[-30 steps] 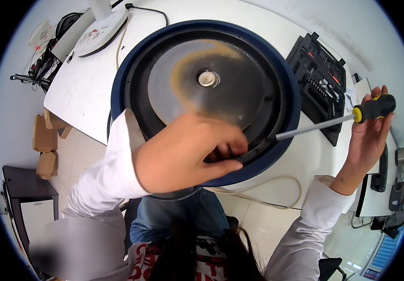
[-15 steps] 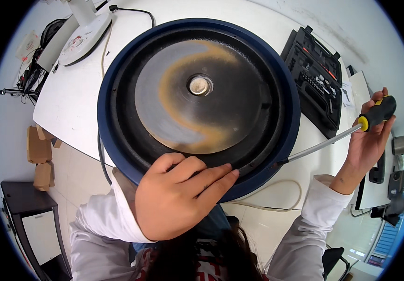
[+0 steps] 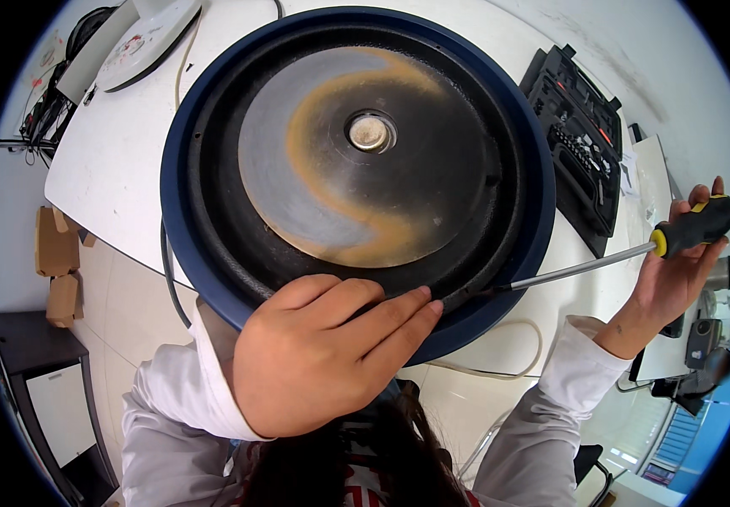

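One blue-rimmed pan [image 3: 177, 160]: round, black, upper centre; its disc [image 3: 441, 160] grey, tan and dark.
Screwdriver [image 3: 610, 262]: grey shaft, black-and-yellow handle; tip at the pan's lower-right edge.
Right hand [image 3: 671, 275]: we grip the handle, frame right.
Left hand [image 3: 318, 363]: over the lower edge; we cannot tell its grip.

The left hand [image 3: 322, 359] is covering part of the blue-rimmed round pan [image 3: 176, 169], its palm facing out of sight; the screwdriver [image 3: 693, 226], its tip looking too small to read, is masking some of the right hand [image 3: 672, 286]; the top edge is cropping the white stand [image 3: 141, 51], and the black toolbox's [image 3: 585, 215] pieces are blurring together.
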Demonstrator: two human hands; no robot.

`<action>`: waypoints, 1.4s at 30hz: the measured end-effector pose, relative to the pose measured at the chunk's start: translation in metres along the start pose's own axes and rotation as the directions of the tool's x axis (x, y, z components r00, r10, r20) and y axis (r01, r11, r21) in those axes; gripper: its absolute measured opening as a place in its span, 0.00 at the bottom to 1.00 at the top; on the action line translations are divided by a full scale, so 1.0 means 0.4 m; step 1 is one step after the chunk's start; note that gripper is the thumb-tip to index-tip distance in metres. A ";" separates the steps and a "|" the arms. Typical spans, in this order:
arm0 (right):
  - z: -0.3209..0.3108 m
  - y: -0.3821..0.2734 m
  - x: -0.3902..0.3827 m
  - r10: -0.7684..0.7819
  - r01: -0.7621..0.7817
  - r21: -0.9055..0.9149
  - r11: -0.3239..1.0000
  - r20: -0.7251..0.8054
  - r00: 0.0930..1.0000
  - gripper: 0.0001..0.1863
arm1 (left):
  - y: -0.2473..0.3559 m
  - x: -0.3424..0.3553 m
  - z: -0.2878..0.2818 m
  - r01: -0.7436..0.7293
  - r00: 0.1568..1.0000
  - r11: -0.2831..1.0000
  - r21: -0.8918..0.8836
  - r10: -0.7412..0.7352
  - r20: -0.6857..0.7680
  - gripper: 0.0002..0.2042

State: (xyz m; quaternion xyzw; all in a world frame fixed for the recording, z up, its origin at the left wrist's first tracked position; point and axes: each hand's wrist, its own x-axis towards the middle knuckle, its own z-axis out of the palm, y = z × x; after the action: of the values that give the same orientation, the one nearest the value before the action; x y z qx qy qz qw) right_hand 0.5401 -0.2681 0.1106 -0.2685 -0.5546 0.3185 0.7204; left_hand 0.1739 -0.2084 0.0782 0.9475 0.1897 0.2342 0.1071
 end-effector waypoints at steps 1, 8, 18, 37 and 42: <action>-0.002 -0.002 0.001 -0.006 0.006 0.001 1.000 -0.028 1.000 0.35 | 0.000 0.000 0.000 -0.003 1.000 1.000 0.002 0.003 -0.013 0.18; -0.006 -0.003 0.008 -0.001 0.001 0.036 0.999 0.004 1.000 0.35 | 0.000 0.003 0.005 -0.012 0.999 1.000 0.022 0.013 -0.031 0.18; 0.013 -0.004 0.011 0.013 -0.016 0.029 0.999 0.101 0.995 0.38 | -0.002 0.002 0.008 -0.019 0.999 0.999 0.051 0.021 -0.037 0.18; 0.010 -0.043 0.025 0.046 -0.040 -0.046 0.998 0.134 0.990 0.40 | -0.005 -0.005 0.016 -0.030 0.998 0.998 0.046 0.033 -0.050 0.18; 0.021 -0.064 0.050 0.018 -0.012 -0.027 1.000 0.247 0.969 0.36 | -0.004 -0.003 0.014 -0.032 0.998 0.998 0.054 0.035 -0.061 0.18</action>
State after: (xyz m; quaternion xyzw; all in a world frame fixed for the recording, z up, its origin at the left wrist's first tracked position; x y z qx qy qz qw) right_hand 0.5396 -0.2694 0.1440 -0.2401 -0.6421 0.3478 0.6396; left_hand 0.1753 -0.2080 0.0723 0.9453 0.1830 0.2602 0.0723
